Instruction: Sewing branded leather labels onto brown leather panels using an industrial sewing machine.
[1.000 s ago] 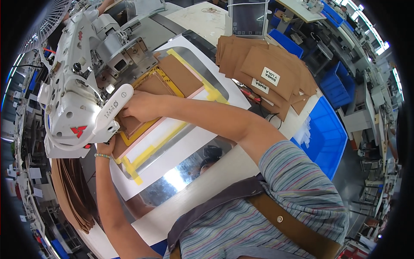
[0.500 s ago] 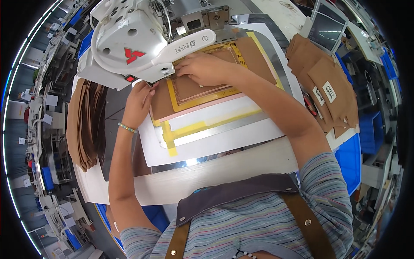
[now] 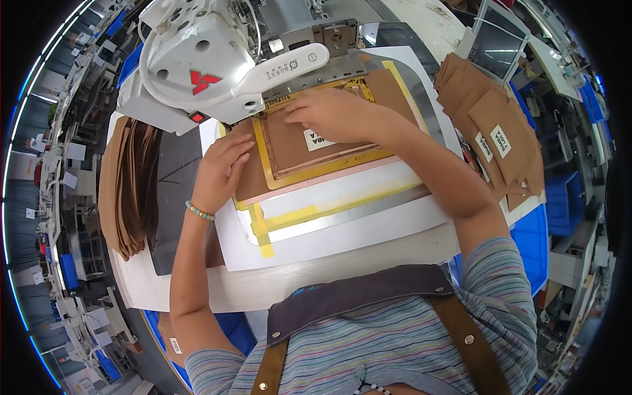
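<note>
Beneath the head of a white sewing machine (image 3: pixel 197 72) lies a flat template: a yellow frame (image 3: pixel 306 170) around a brown panel (image 3: pixel 289 148) bearing a white label (image 3: pixel 315 139). My right hand (image 3: pixel 336 115) reaches over the panel from the right, fingers stretched and partly curled above its upper part, holding nothing that shows. Resting by the left edge of the brown backing sheet (image 3: pixel 250 182) is my left hand (image 3: pixel 220 168), its thumb apart from its fingers. The machine's needle area is mostly hidden behind the head.
A stack of folded brown pieces (image 3: pixel 125 191) hangs at the table's left. On the right sit fanned brown labelled pieces (image 3: pixel 497 125) beside a dark screen (image 3: pixel 497 46). A blue bin (image 3: pixel 530 247) stands below them. White paper (image 3: pixel 309 243) underlies the template.
The template has shifted slightly toward me and to the right. My left hand has drawn back from beneath the machine head. My right hand has moved right, showing more of the label.
</note>
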